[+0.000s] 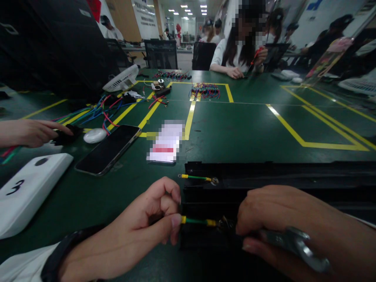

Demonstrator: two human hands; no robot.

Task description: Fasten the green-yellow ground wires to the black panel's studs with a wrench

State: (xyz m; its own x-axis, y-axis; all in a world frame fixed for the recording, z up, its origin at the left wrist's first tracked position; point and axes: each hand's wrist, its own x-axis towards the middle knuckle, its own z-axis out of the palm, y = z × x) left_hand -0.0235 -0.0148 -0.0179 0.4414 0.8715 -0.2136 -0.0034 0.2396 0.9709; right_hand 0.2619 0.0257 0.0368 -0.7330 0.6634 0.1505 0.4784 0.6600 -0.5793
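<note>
At the tabletop (pixel 241 129), pinching a crosswise wire (pixel 196 221) by its left end with left hand (pixel 138 223), gripping a wrench (pixel 302 247) rightward of it with right hand (pixel 273 207).

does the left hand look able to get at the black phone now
Probably yes: nothing visible lies between the left hand and the black phone, though it would first need to release the green wire it pinches.

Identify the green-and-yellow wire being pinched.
The nearer wire: the left grip pinches its yellow end. The farther wire, with its free end showing, is untouched.
</note>
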